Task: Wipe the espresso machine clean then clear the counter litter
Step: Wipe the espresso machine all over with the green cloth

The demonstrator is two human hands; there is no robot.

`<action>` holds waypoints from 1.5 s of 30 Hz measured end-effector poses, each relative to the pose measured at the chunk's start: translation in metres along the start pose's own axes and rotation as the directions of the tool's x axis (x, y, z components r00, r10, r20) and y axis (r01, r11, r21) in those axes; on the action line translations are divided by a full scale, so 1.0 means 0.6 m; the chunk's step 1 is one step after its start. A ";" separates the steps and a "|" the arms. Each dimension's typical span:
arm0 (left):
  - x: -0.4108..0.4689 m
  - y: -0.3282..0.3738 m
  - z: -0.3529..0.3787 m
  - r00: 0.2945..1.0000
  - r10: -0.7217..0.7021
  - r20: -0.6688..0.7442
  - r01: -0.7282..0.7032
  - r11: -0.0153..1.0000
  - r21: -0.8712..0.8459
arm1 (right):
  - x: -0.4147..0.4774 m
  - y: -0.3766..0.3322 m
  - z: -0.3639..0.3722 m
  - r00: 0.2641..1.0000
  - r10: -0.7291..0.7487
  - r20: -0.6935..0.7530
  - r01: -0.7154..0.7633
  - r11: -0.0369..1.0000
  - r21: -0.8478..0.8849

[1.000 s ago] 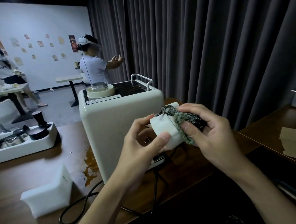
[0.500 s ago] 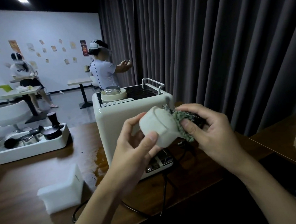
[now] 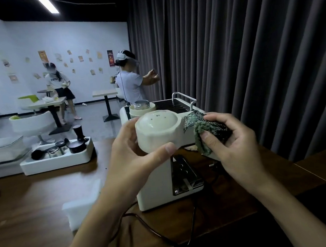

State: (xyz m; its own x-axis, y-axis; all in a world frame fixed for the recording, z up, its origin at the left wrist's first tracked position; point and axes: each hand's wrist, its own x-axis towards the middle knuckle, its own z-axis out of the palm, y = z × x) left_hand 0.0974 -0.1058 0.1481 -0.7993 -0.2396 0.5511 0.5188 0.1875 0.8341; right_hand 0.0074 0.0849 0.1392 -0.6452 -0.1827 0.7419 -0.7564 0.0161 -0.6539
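Observation:
My left hand (image 3: 134, 163) grips a cream cup-shaped machine part (image 3: 159, 133), held up with its round recessed face toward me. My right hand (image 3: 234, 145) pinches a crumpled green and dark cloth (image 3: 204, 128) against the part's right side. Behind and below both hands stands the cream espresso machine (image 3: 154, 188) on the wooden counter (image 3: 39, 197), its metal drip tray (image 3: 184, 177) facing right. My hands hide most of its upper body.
A black power cord (image 3: 151, 227) loops on the counter in front of the machine. A white foam block (image 3: 81, 208) lies left of it. A white tray (image 3: 57, 160) with tamper and tools sits at the back left. Two people stand in the room behind.
My left hand has turned the cream part so its recessed face now points up toward me. The cloth has stayed at its right side. My view has shifted left and upward.

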 end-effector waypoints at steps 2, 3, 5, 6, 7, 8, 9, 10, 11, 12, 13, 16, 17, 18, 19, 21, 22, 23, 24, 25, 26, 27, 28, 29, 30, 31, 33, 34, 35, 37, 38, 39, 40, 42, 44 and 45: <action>0.009 0.014 -0.009 0.995 0.050 -0.087 -0.043 0.996 0.078 | 0.015 0.004 0.014 0.999 -0.040 0.008 0.041 0.998 -0.041; 0.018 0.017 -0.016 0.989 0.070 -0.132 -0.054 0.992 0.118 | 0.024 0.006 0.021 0.998 -0.065 0.003 0.065 0.996 -0.057; 0.042 0.018 -0.030 0.974 0.099 -0.205 -0.059 0.979 0.194 | 0.047 0.008 0.035 0.993 -0.119 -0.010 0.117 0.989 -0.093; 0.059 0.014 -0.038 0.966 0.097 -0.239 -0.045 0.976 0.212 | 0.059 0.010 0.043 0.991 -0.136 -0.012 0.134 0.985 -0.108; 0.077 0.009 -0.046 0.960 0.081 -0.270 -0.024 0.977 0.210 | 0.071 0.011 0.051 0.989 -0.147 -0.011 0.145 0.982 -0.122; 0.096 0.002 -0.054 0.954 0.060 -0.293 0.000 0.980 0.199 | 0.083 0.013 0.058 0.988 -0.156 -0.009 0.153 0.979 -0.138; 0.113 -0.004 -0.060 0.950 0.045 -0.309 0.017 0.981 0.195 | 0.095 0.015 0.065 0.986 -0.165 -0.006 0.162 0.975 -0.153; 0.129 -0.012 -0.064 0.947 0.039 -0.320 0.027 0.980 0.199 | 0.107 0.018 0.073 0.984 -0.176 -0.003 0.173 0.970 -0.168; 0.144 -0.020 -0.067 0.944 0.035 -0.327 0.035 0.978 0.205 | 0.117 0.021 0.080 0.982 -0.190 -0.001 0.186 0.965 -0.186; 0.156 -0.027 -0.068 0.943 0.028 -0.332 0.043 0.978 0.204 | 0.127 0.025 0.087 0.979 -0.205 -0.001 0.201 0.957 -0.210; 0.165 -0.034 -0.068 0.942 0.017 -0.334 0.053 0.979 0.198 | 0.134 0.029 0.094 0.976 -0.219 -0.006 0.212 0.948 -0.237; 0.185 -0.048 -0.061 0.949 -0.012 -0.314 0.073 0.980 0.184 | 0.147 0.041 0.106 0.972 -0.233 -0.025 0.214 0.928 -0.305; 0.189 -0.052 -0.058 0.952 -0.017 -0.304 0.076 0.980 0.183 | 0.147 0.045 0.108 0.971 -0.239 -0.019 0.220 0.920 -0.325; 0.193 -0.056 -0.057 0.955 -0.020 -0.297 0.077 0.980 0.182 | 0.146 0.050 0.109 0.968 -0.252 -0.007 0.234 0.909 -0.344; 0.196 -0.058 -0.056 0.958 -0.022 -0.287 0.078 0.980 0.185 | 0.145 0.054 0.110 0.963 -0.270 0.003 0.253 0.898 -0.360; 0.203 -0.061 -0.058 0.966 -0.031 -0.258 0.088 0.973 0.213 | 0.141 0.061 0.112 0.954 -0.299 0.005 0.278 0.881 -0.384; 0.205 -0.062 -0.058 0.970 -0.042 -0.241 0.100 0.967 0.233 | 0.139 0.064 0.113 0.951 -0.310 -0.010 0.281 0.876 -0.392; 0.206 -0.062 -0.058 0.972 -0.054 -0.228 0.112 0.961 0.253 | 0.138 0.067 0.115 0.946 -0.321 -0.036 0.282 0.875 -0.395; 0.208 -0.062 -0.058 0.974 -0.064 -0.219 0.123 0.956 0.266 | 0.137 0.069 0.117 0.942 -0.331 -0.062 0.281 0.875 -0.393; 0.209 -0.063 -0.059 0.974 -0.077 -0.213 0.136 0.952 0.276 | 0.135 0.071 0.119 0.938 -0.335 -0.083 0.279 0.877 -0.391; 0.210 -0.063 -0.060 0.975 -0.088 -0.206 0.145 0.949 0.281 | 0.134 0.072 0.121 0.937 -0.337 -0.094 0.277 0.878 -0.390; 0.213 -0.064 -0.061 0.975 -0.099 -0.199 0.154 0.945 0.287 | 0.134 0.073 0.122 0.937 -0.336 -0.097 0.275 0.879 -0.390; 0.215 -0.066 -0.062 0.975 -0.112 -0.191 0.166 0.942 0.293 | 0.135 0.073 0.122 0.938 -0.333 -0.097 0.272 0.879 -0.392; 0.216 -0.065 -0.062 0.975 -0.126 -0.184 0.177 0.938 0.297 | 0.135 0.073 0.122 0.939 -0.330 -0.095 0.268 0.878 -0.396; 0.218 -0.065 -0.063 0.974 -0.138 -0.179 0.187 0.936 0.297 | 0.135 0.073 0.122 0.940 -0.328 -0.093 0.266 0.877 -0.400; 0.219 -0.065 -0.065 0.975 -0.148 -0.168 0.194 0.934 0.301 | 0.134 0.073 0.122 0.940 -0.329 -0.093 0.267 0.875 -0.403; 0.219 -0.067 -0.065 0.978 -0.152 -0.145 0.192 0.926 0.326 | 0.134 0.072 0.121 0.938 -0.334 -0.091 0.269 0.870 -0.412; 0.219 -0.068 -0.065 0.980 -0.138 -0.145 0.181 0.921 0.346 | 0.134 0.072 0.121 0.938 -0.334 -0.091 0.270 0.869 -0.415; 0.219 -0.068 -0.065 0.982 -0.113 -0.150 0.162 0.916 0.367 | 0.134 0.072 0.120 0.938 -0.335 -0.091 0.271 0.869 -0.415; 0.219 -0.065 -0.064 0.986 -0.058 -0.158 0.118 0.909 0.399 | 0.133 0.072 0.119 0.938 -0.334 -0.090 0.270 0.870 -0.413; 0.219 -0.062 -0.063 0.987 -0.034 -0.155 0.095 0.910 0.403 | 0.132 0.072 0.119 0.939 -0.331 -0.089 0.268 0.871 -0.412; 0.219 -0.058 -0.065 0.988 -0.021 -0.156 0.083 0.911 0.405 | 0.132 0.072 0.119 0.940 -0.330 -0.088 0.268 0.872 -0.410; 0.220 -0.057 -0.067 0.988 -0.016 -0.156 0.079 0.911 0.404 | 0.132 0.072 0.119 0.940 -0.331 -0.087 0.269 0.872 -0.409; 0.217 -0.058 -0.071 0.991 -0.032 -0.130 0.079 0.922 0.379 | 0.131 0.072 0.119 0.939 -0.333 -0.084 0.272 0.870 -0.410; 0.211 -0.059 -0.071 0.994 -0.030 -0.102 0.067 0.923 0.379 | 0.131 0.071 0.118 0.938 -0.337 -0.086 0.275 0.869 -0.412; 0.209 -0.057 -0.069 0.994 -0.015 -0.106 0.056 0.918 0.392 | 0.131 0.071 0.119 0.938 -0.337 -0.086 0.275 0.870 -0.410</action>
State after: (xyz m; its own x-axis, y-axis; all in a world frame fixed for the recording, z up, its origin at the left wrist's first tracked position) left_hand -0.0078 -0.1815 0.1895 -0.7706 -0.3417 0.5380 0.3133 0.5320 0.7867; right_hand -0.0676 0.0013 0.1592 -0.3591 -0.0921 0.9287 -0.8793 0.3670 -0.3036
